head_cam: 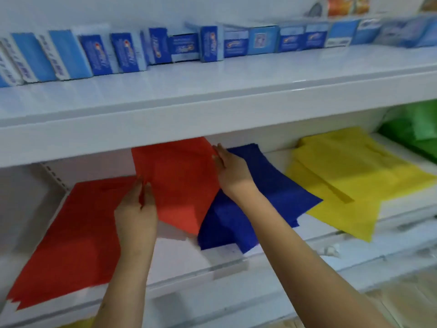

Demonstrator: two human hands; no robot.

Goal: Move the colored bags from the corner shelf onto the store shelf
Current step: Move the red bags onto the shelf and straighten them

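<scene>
A flat red bag (pixel 179 183) hangs tilted above the lower store shelf (pixel 227 263), partly over the blue bags. My left hand (pixel 137 211) pinches its left edge. My right hand (pixel 230 169) holds its right edge, fingers fairly straight along the fabric. Below it on the left lies a stack of red bags (pixel 71 245). A pile of blue bags (pixel 260 197) sits in the middle of the shelf, and yellow bags (pixel 350 181) lie to the right. Green bags (pixel 416 131) are at the far right.
The upper shelf (pixel 212 107) overhangs close above the bags and carries a row of blue and white boxes (pixel 165 48). A white upright with slots (pixel 54 176) stands at the back left. A wooden floor shows at the bottom right.
</scene>
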